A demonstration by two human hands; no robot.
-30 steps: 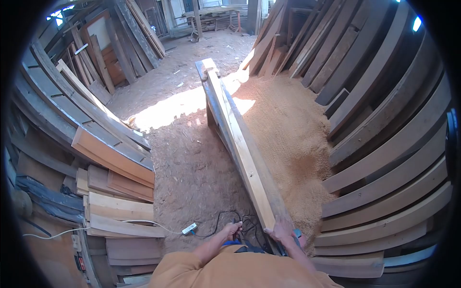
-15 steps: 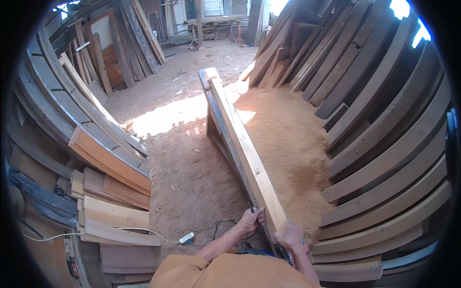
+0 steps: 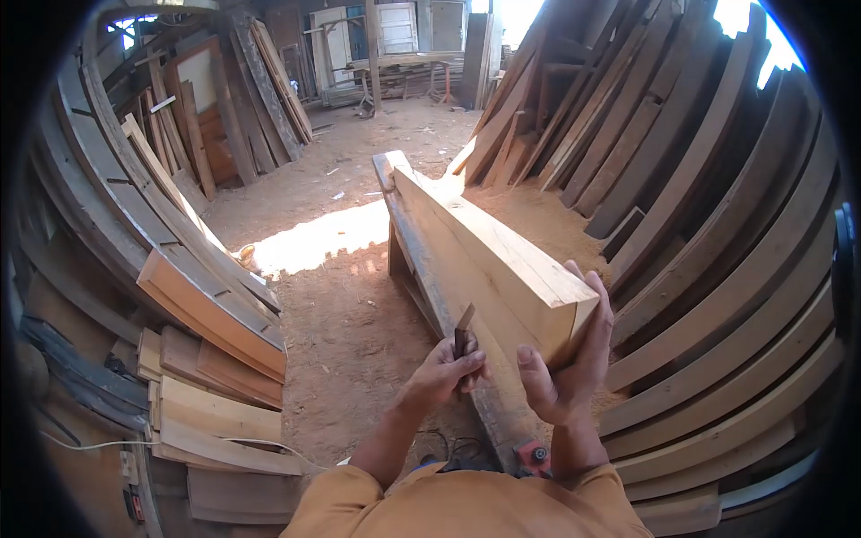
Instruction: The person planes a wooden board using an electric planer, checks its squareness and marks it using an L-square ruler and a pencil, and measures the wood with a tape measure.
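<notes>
A long pale timber board lies along a narrow dark bench, its near end towards me and its broad left face showing. My left hand is closed around a small knife-like tool with a dark handle, its flat slanted blade pointing up beside that face. At the near end, my right hand presses against the board with fingers stretched along its right side. The right thumb stands apart from the wood. A red and black object, kind unclear, sits by my right wrist.
Planks lean in a dense row on the right, and stacked boards line the left. Sawdust covers ground beyond the board. A pale cable runs across the left boards. More timber lies at the back.
The board's near end has come up and shows a broad left face. My left hand has risen with the knife-like tool now visible; my right hand has moved up and opened against the board's end.
</notes>
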